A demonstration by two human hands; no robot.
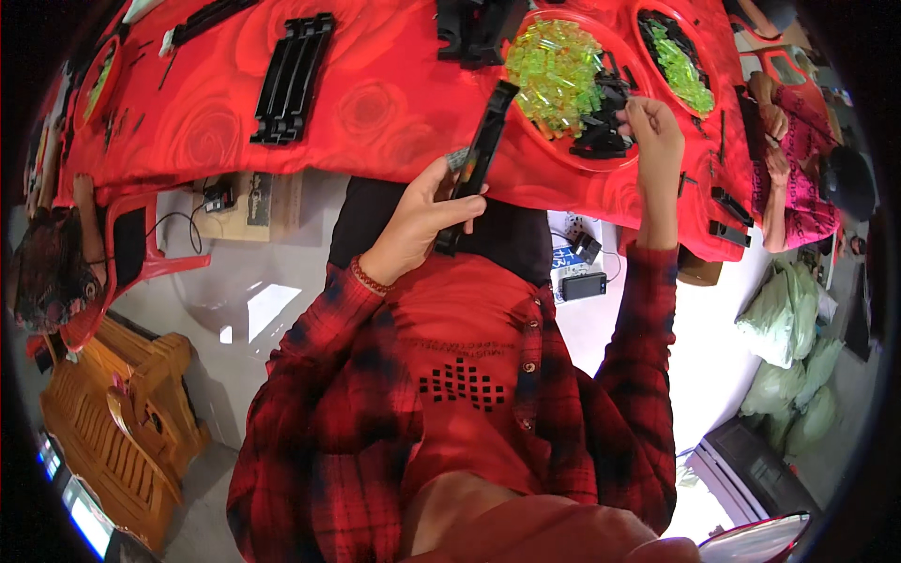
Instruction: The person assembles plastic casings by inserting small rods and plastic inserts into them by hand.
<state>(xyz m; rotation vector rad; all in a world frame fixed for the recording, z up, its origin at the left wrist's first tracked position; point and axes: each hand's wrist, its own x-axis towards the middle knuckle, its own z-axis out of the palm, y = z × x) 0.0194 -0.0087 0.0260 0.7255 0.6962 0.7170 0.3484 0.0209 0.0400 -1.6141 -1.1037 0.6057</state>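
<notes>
My left hand point(420, 218) is wrapped round a long, narrow black plastic bar point(490, 131), held tilted above the table's near edge. A small grey piece shows beside its fingers. Over the right side of a round red tray point(615, 47), my right hand point(659, 131) has its fingertips drawn together. Whatever they may pinch is too small to make out. Clear yellow-green plastic pieces point(552, 80) fill much of that tray, and small black pieces point(605, 129) are heaped beside them, just left of my right fingertips.
Several black bars point(294, 80) lie side by side on the red tablecloth point(366, 113). More black parts point(481, 28) stand at the back. Another tray point(678, 61) of green and black pieces is on the right. Other people sit at both sides, one in a pink top point(809, 169).
</notes>
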